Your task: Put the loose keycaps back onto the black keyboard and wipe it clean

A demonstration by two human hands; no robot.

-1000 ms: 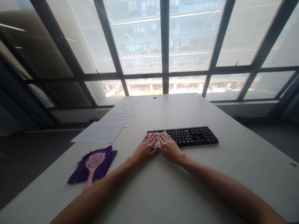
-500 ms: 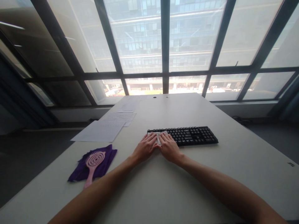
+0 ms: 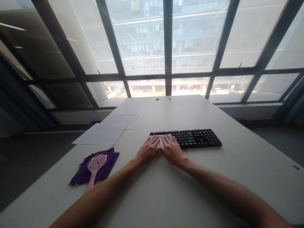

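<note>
A white wet wipe or tissue [image 3: 161, 141] lies over the left end of a black keyboard [image 3: 201, 138]. My left hand [image 3: 148, 149] rests on the wipe's left part, its fingers stretched out flat and pointing away from me. On the right part lies my right hand [image 3: 172, 150], also open, with its fingertips pressing the wipe onto the keys. My thumbs meet near the front edge of the keyboard. The keys beneath the wipe and my fingers are hidden.
A pink hairbrush [image 3: 97, 163] lies on a folded purple cloth [image 3: 110, 162] beside my left forearm. Several paper sheets [image 3: 101, 134] lie along the left side of the white table [image 3: 185, 115]. Large windows [image 3: 142, 38] stand behind it.
Between my hands the wipe looks flatter and more spread out, where a raised fold showed before. My hands have barely shifted, and the keyboard stays in place.
</note>
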